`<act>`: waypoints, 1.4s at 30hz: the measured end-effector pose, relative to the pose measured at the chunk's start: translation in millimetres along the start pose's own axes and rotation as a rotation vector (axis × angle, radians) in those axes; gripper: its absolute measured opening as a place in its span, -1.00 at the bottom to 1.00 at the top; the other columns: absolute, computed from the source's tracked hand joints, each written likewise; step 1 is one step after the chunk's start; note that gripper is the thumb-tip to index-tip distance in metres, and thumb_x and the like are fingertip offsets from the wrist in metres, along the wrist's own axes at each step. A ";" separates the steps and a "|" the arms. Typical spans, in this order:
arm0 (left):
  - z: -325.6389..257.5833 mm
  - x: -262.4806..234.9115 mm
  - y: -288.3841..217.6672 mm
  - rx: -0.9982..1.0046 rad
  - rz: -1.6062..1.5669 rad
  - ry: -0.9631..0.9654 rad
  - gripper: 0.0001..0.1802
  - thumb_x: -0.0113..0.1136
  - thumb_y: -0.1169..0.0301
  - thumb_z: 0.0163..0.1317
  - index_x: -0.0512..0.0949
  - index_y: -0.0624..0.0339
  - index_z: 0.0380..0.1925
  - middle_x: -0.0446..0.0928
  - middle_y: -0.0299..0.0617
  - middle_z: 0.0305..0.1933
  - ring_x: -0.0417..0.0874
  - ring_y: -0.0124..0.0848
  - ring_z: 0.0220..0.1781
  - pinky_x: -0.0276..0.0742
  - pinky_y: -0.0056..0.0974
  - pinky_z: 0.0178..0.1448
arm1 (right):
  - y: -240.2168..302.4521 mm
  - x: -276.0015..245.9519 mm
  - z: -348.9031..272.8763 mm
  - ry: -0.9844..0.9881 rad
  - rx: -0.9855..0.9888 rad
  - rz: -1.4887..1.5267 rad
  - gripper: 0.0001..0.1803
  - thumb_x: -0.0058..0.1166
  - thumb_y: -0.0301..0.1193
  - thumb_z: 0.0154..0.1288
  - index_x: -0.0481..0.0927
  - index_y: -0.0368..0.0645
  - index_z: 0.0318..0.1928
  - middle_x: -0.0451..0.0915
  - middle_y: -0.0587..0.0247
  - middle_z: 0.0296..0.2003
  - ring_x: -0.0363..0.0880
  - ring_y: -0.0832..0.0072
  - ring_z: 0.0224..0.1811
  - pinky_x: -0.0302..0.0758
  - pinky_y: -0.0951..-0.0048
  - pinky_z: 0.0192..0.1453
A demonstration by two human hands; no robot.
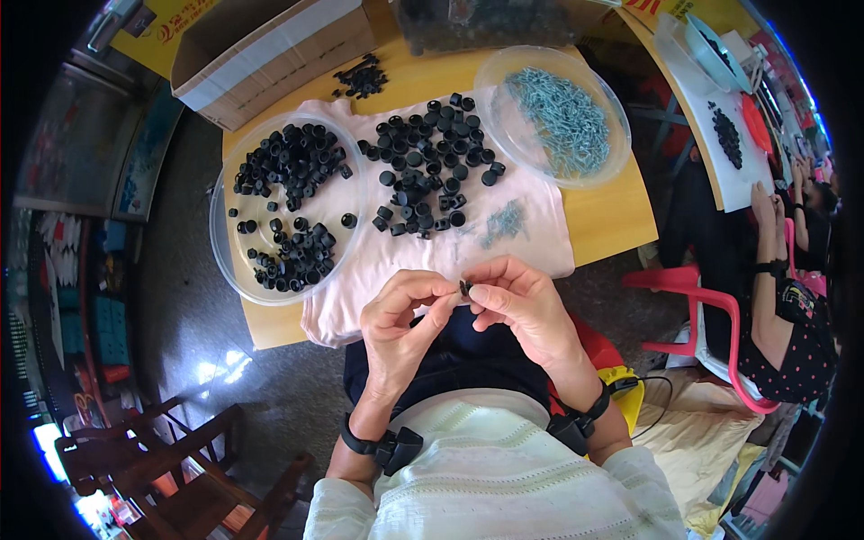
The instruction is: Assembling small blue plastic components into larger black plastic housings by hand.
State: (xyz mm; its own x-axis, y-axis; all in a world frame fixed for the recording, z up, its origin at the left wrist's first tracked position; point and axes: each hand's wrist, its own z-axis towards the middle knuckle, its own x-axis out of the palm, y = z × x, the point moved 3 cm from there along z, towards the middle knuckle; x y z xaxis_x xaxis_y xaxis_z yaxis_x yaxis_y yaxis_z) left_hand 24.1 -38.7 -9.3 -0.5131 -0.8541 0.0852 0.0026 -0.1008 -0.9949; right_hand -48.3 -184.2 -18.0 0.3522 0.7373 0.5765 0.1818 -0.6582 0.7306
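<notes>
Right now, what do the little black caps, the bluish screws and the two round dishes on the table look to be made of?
Black caps: likely moulded plastic or rubber, matte, uniform black, identical shapes. Screws: metal, probably plated, with a pale blue-grey sheen. Left dish and right dish: clear plastic, since the table and cloth show through their rims. The left hand and right hand pinch one black cap between them.

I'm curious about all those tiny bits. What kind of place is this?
Probably a small workshop for putting parts together by hand: a bowl of black caps, a bowl of screws, and another person working at the next table.
</notes>
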 end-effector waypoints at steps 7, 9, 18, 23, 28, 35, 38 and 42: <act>12.6 1.0 -1.4 0.055 0.080 0.030 -0.86 0.25 0.66 0.13 0.61 0.35 -0.27 0.54 -0.15 -0.21 0.57 -0.50 -0.30 0.50 -0.45 -0.22 | 3.0 -8.0 5.7 0.000 0.072 0.010 -0.76 0.17 -0.47 0.28 0.55 -0.28 -0.07 0.61 0.28 -0.26 0.61 0.62 -0.28 0.62 0.59 -0.28; 21.9 -1.4 -7.4 0.148 0.307 0.020 -0.81 0.27 0.65 0.10 0.62 0.29 -0.25 0.55 -0.18 -0.26 0.59 -0.47 -0.31 0.50 -0.44 -0.26 | 4.6 -11.0 6.5 -0.018 0.048 -0.005 -0.77 0.17 -0.47 0.27 0.55 -0.27 -0.08 0.60 0.29 -0.27 0.60 0.63 -0.30 0.61 0.59 -0.28; 54.6 6.6 -5.4 0.270 0.979 -0.035 -0.79 0.30 0.55 0.09 0.64 0.18 -0.23 0.51 -0.24 -0.41 0.50 -0.45 -0.49 0.41 -0.40 -0.42 | 13.0 -15.4 5.2 -0.063 -0.074 -0.075 -0.82 0.17 -0.53 0.22 0.53 -0.24 -0.15 0.56 0.29 -0.28 0.53 0.67 -0.30 0.63 0.57 -0.34; 46.3 5.7 -14.7 0.252 0.802 -0.042 -0.79 0.31 0.61 0.06 0.62 0.21 -0.26 0.53 -0.19 -0.27 0.56 -0.43 -0.34 0.46 -0.37 -0.32 | 18.2 -7.5 1.9 -0.053 -0.187 -0.105 -0.79 0.18 -0.60 0.20 0.53 -0.28 -0.14 0.50 0.32 -0.21 0.51 0.68 -0.25 0.63 0.58 -0.21; 23.8 1.8 0.6 0.113 -0.061 -0.015 -0.81 0.22 0.66 0.17 0.50 0.31 -0.21 0.52 -0.03 0.00 0.54 -0.49 -0.13 0.55 -0.38 -0.09 | 21.8 9.6 -4.3 0.010 -0.388 -0.271 -0.74 0.19 -0.65 0.15 0.52 -0.28 -0.12 0.52 0.18 -0.04 0.55 0.60 -0.12 0.63 0.54 -0.09; 6.2 2.8 -2.4 -0.006 -0.334 -0.025 -0.85 0.18 0.67 0.21 0.48 0.33 -0.22 0.52 0.10 0.04 0.63 -0.31 -0.02 0.64 -0.24 0.05 | 22.1 27.0 -18.4 0.053 -0.546 -0.492 -0.73 0.16 -0.67 0.13 0.53 -0.28 -0.12 0.55 -0.01 0.04 0.59 0.43 0.02 0.57 0.44 0.08; -0.5 0.5 -4.9 -0.061 -0.389 -0.024 -0.85 0.18 0.66 0.21 0.48 0.34 -0.22 0.53 0.10 0.03 0.64 -0.30 -0.03 0.63 -0.21 0.09 | 20.0 28.2 -22.3 0.056 -0.584 -0.481 -0.71 0.20 -0.67 0.11 0.54 -0.26 -0.12 0.57 0.04 0.03 0.62 0.46 -0.01 0.59 0.46 0.05; -6.0 -3.5 -5.3 -0.057 -0.431 -0.002 -0.84 0.19 0.66 0.19 0.49 0.35 -0.22 0.55 0.08 0.00 0.65 -0.30 -0.06 0.63 -0.23 0.08 | 19.8 31.7 -26.5 0.095 -0.617 -0.509 -0.70 0.20 -0.67 0.10 0.55 -0.26 -0.11 0.59 0.07 0.02 0.62 0.45 -0.01 0.59 0.43 0.04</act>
State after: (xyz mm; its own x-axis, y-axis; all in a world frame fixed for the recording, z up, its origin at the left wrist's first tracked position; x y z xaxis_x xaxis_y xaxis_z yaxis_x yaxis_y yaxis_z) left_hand 20.8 -32.2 -4.6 -0.4549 -0.7414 0.4934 -0.2586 -0.4201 -0.8698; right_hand -57.9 -169.8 24.5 0.2781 0.9521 0.1269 -0.2503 -0.0557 0.9666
